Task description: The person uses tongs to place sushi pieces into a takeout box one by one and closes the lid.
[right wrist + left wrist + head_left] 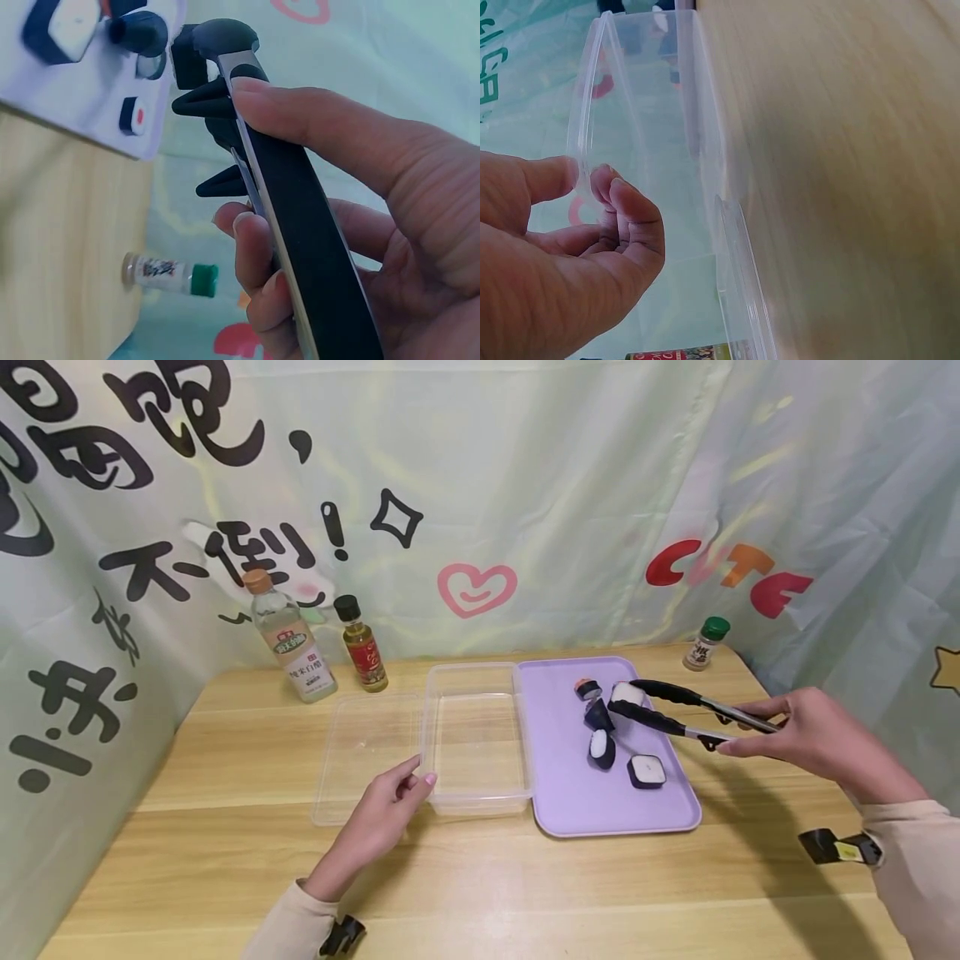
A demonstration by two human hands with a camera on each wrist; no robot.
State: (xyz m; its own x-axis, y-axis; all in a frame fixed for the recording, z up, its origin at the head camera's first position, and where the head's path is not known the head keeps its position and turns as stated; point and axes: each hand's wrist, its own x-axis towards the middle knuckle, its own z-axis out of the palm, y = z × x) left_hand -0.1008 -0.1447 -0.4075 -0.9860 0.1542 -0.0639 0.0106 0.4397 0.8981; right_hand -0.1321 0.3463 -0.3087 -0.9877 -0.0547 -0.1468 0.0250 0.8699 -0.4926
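At right of frame, the right hand [813, 737] curls around black-and-silver tongs [667, 692], whose tips straddle a white-topped sushi piece [627, 695] over the upper right of a lilac tray [600, 814]; whether they squeeze it is hard to tell. At centre, the left hand [384, 810] pinches the rim of a clear container [480, 804] on a wooden counter [480, 893]. The sushi piece looks light and easily crushed, best taken gently by its dark sides; the container seems light and slick, steadiest at its rim.
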